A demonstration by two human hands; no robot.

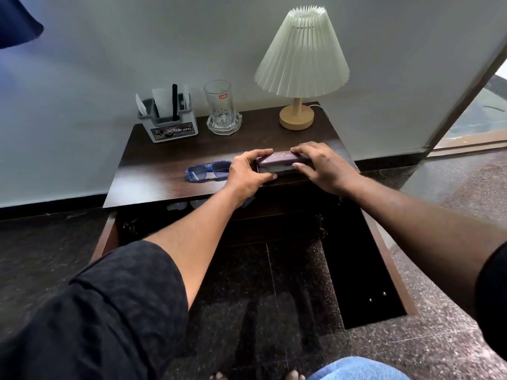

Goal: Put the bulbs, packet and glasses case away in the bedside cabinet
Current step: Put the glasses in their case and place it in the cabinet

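A maroon glasses case lies near the front edge of the dark wooden bedside cabinet top. My left hand grips its left end and my right hand grips its right end. A pale band shows along the case's front, so its lid may be slightly lifted. Blue-framed glasses lie folded on the top just left of my left hand. Under the top, pale rounded shapes, perhaps bulbs, show dimly in the open cabinet. I see no packet that I can name.
At the back of the top stand a white organiser with pens, a drinking glass in a crystal dish and a pleated lamp. Both cabinet doors hang open, left and right. Dark stone floor lies below.
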